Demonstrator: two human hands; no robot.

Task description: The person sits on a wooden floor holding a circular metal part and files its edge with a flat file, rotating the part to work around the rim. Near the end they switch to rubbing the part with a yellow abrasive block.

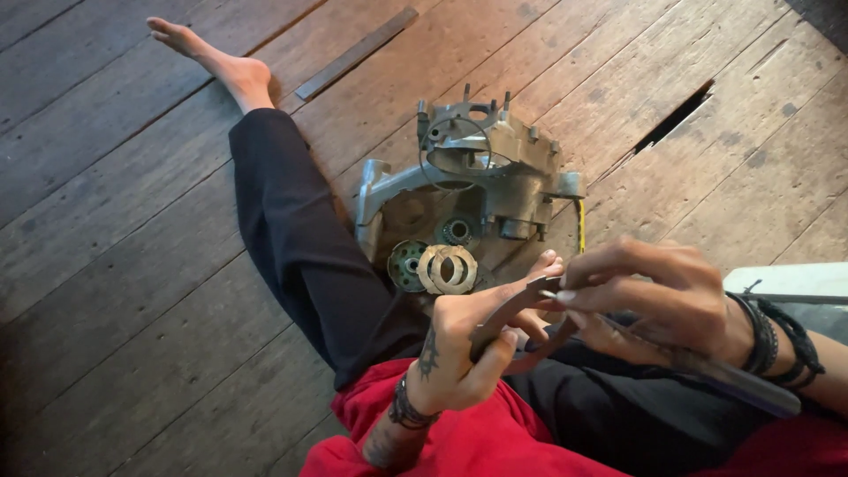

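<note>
I sit on a wooden floor with my left leg stretched out. My left hand point(464, 349) grips a curved dark metal part point(512, 309) near my lap. My right hand point(649, 305) holds a long thin tool point(715, 375) whose tip meets that curved part. Just beyond my hands lies a grey metal engine casing point(481, 172) with a thin wire ring on it. Beside the casing rest a round toothed disc point(406, 265) and two tan ring plates point(448, 268).
A flat metal strip point(356, 53) lies on the planks at the top. A dark gap point(673, 117) opens in the floorboards at the upper right. A pale box edge point(786, 283) sits at the right. My bare foot point(208, 55) reaches the upper left.
</note>
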